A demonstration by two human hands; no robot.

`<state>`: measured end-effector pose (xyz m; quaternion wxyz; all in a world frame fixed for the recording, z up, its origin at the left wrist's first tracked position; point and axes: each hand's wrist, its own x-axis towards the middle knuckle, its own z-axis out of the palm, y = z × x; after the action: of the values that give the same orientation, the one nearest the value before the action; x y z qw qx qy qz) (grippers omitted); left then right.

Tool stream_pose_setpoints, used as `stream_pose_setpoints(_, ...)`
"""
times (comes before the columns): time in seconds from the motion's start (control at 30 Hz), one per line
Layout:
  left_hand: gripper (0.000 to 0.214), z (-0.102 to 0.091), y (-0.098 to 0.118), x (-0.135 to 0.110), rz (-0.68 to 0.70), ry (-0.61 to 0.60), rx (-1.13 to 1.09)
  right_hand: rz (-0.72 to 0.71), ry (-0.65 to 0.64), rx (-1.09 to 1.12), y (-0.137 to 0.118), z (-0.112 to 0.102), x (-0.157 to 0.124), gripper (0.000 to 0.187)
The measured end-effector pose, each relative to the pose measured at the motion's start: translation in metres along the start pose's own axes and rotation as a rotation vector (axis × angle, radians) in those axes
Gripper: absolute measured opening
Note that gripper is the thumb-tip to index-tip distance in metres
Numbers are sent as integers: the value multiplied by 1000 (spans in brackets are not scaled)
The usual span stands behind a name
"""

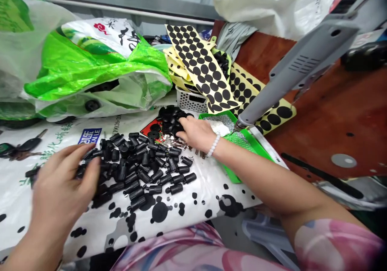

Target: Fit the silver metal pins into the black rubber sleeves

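Note:
My left hand [65, 182] hovers over the left end of a heap of short black plastic cylinders [145, 162] with narrow knobbed ends. Its thumb and forefinger are spread, and its other fingers are partly hidden behind the back of the hand. At the far side of the heap lies a pile of round black caps [169, 117]. My right hand [196, 134], with a beaded bracelet at the wrist, reaches into that pile, thumb and fingers curled around a black cap at its edge. Small metal clips [173, 141] are scattered just below these fingers.
A green tray [234, 176] with small metal parts stands under a grey electric screwdriver [281, 77] at the right. Sheets of round black pads [196, 57] lie over a white basket [190, 101]. Green plastic bags [99, 69] fill the back left; keys [24, 148] lie at far left.

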<state>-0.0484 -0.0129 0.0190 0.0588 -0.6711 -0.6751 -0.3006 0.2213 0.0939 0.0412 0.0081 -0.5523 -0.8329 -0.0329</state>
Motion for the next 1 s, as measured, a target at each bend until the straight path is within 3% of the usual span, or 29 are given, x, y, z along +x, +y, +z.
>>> stream_pose_setpoints(0.17, 34, 35, 86, 62, 458, -293, 133, -68, -92, -37, 24, -1, -23, 14)
stream_pose_setpoints(0.27, 29, 64, 119, 86, 538, -422, 239, -192, -123, -47, 31, 6, -41, 8)
stream_pose_setpoints(0.4, 22, 91, 131, 97, 558, -486, 277, -300, -87, -82, 31, 17, -52, 15)
stream_pose_setpoints(0.53, 25, 92, 126, 97, 543, -500, 292, -343, -45, -89, 31, 25, -49, 18)
stream_pose_setpoints(0.7, 33, 80, 115, 95, 432, -453, 199, -355, -6, -47, 32, 30, -47, 16)
stream_pose_setpoints(0.87, 41, 82, 94, 92, -71, -519, -554, -243, -15, 83, 32, 27, -47, 14)
stream_pose_setpoints(1.0, 44, 76, 92, 85, -213, -569, -776, -193, 7, 183, 31, 18, -48, 19)
